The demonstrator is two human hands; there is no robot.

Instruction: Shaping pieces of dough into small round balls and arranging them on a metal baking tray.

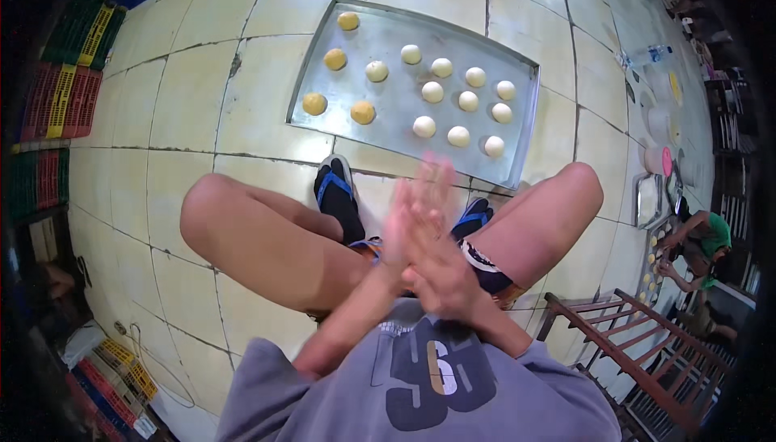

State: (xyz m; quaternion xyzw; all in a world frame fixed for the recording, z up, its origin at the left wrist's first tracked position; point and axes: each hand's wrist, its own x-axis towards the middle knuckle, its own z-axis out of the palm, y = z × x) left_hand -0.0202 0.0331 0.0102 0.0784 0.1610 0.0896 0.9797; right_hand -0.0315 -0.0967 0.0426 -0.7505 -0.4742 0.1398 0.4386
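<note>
My left hand (401,236) and my right hand (443,268) are pressed palm to palm in front of my shirt, between my bent knees. Both are smeared by motion, the left one's fingertips most of all. Whatever lies between the palms, if anything, is hidden. Just beyond them a shallow metal tray (401,101) rests on the tiled floor. Several round white dough balls (432,92) stand spaced out across its middle and right. Toward its left end sit several yellowish balls (314,103), apart from one another.
My sandalled feet (339,195) are close to the tray's near edge. Stacked plastic crates (61,102) line the left side. At right are a brown slatted rack (630,345), a clear bottle (653,54) and another person (703,244) beside a tray of yellow pieces.
</note>
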